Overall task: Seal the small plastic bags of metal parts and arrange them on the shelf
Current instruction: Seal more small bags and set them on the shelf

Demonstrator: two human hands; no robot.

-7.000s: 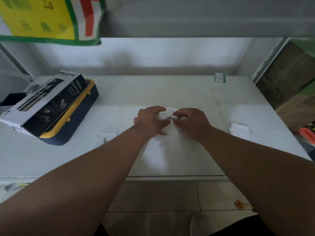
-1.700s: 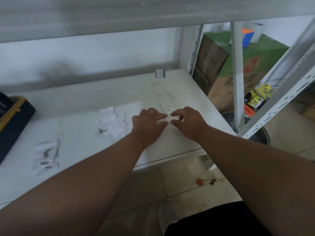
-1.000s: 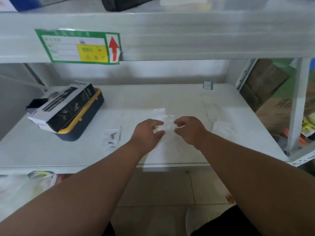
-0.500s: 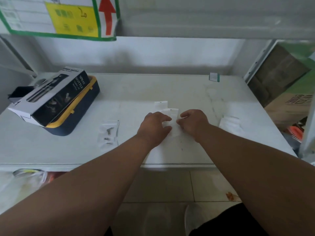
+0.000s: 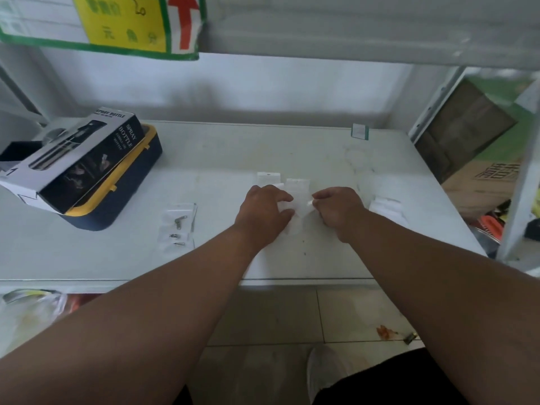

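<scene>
Two bare forearms run from the lower corners of the frame toward its middle, with no sleeves, watch, bands or gloves anywhere along them. The left hand (image 5: pixel 264 209) and the right hand (image 5: pixel 339 209), both just above the frame's centre, are likewise uncovered, with no rings to be seen on the fingers (image 5: pixel 282 197), which look short and rounded at this wide angle. At the bottom edge, right of centre, a patch of black clothing (image 5: pixel 394 381) shows, and just left of it the rounded toe of a pale, whitish shoe (image 5: pixel 324 366), blurred.
</scene>
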